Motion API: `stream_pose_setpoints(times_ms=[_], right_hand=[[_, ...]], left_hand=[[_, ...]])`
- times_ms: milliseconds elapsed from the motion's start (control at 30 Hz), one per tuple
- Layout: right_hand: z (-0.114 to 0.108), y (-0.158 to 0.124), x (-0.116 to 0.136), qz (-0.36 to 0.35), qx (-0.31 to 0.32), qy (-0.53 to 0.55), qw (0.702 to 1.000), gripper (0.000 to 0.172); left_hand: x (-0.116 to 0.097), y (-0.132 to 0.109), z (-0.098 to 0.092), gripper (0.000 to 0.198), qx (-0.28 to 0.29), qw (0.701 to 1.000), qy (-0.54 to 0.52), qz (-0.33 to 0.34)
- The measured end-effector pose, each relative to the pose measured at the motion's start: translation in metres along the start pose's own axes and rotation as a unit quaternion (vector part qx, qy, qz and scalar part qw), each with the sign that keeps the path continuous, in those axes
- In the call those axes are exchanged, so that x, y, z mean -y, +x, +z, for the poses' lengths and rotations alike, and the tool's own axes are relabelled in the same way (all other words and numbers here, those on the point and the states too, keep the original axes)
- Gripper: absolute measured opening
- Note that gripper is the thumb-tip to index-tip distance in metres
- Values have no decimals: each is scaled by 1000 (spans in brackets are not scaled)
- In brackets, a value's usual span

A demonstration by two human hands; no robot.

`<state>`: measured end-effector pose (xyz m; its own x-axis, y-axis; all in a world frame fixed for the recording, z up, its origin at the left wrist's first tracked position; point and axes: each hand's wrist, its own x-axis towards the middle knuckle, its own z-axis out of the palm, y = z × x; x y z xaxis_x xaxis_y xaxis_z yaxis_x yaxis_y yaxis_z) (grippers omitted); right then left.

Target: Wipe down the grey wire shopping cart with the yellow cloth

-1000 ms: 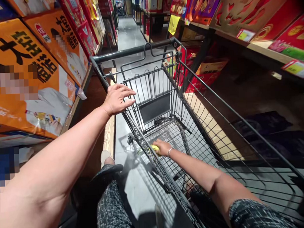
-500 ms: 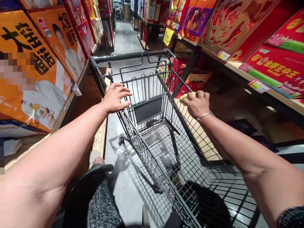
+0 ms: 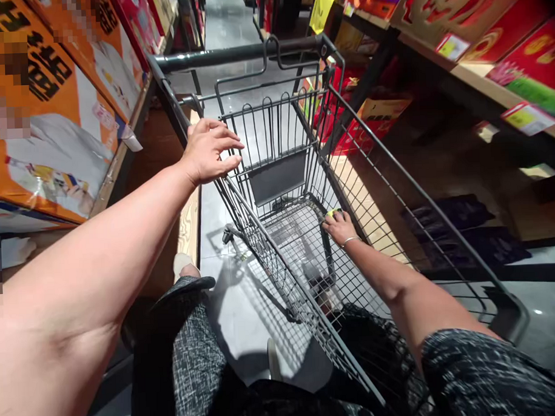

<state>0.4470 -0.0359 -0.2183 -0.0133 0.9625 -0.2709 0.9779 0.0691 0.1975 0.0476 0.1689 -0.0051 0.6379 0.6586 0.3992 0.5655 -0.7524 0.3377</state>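
Note:
A grey wire shopping cart (image 3: 303,298) stands in front of me, its basket holding no goods. My left hand (image 3: 212,148) rests on the upper rim at the left side of the basket, fingers stretched out and apart. Deep inside the basket, my right hand (image 3: 341,229) is low by the right wall near the wire floor. Its fingers are pressed on a small yellow cloth (image 3: 333,213), mostly hidden under them. A grey panel (image 3: 279,176) is fixed to the seat grid at the handle end, below the dark handlebar (image 3: 236,55).
Orange boxes (image 3: 75,136) line the shelf close on the left. To the right, a wooden shelf (image 3: 471,83) carries red gift boxes and price tags. Red packages (image 3: 370,120) lie beneath it. A tiled aisle (image 3: 228,21) runs ahead; my legs are against the cart.
My right hand has gone from the upper right rim down into the basket with the yellow cloth. My left hand stays on the left rim. The view has tilted lower.

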Motion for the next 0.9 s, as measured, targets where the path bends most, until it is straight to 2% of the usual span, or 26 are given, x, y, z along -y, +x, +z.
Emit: stream_pose_setpoints(times_ms=[67,133,167,267,433,533,600,733,900], right_hand=[[21,-4,21,86,24,58,994,41],[30,-6,35,156,28,96,983,44],[32,-6,40,169,29,110,979,46],[29,-8,49,160,38,151,975,46],[26,-22,80,82,79,169,979,38],[27,-27,94,81,119,165,976,71],[25,-27,91,78,144,175,971,80],[10,-21,66,3,165,179,970,67],[-2,-15,50,-28,158,154,975,50]], left_hand=[[-1,1,-1,59,7,1000,8,2],[-2,2,-2,66,13,1000,17,5],[-2,2,-2,70,14,1000,18,5],[-2,3,-2,75,11,1000,15,-3],[-5,1,-2,79,13,1000,13,-18],[-7,-1,-4,78,29,999,20,-31],[-8,-3,-5,75,34,998,25,-35],[-6,-4,-3,61,20,999,22,-33],[-4,-4,1,36,-10,999,-1,-33]])
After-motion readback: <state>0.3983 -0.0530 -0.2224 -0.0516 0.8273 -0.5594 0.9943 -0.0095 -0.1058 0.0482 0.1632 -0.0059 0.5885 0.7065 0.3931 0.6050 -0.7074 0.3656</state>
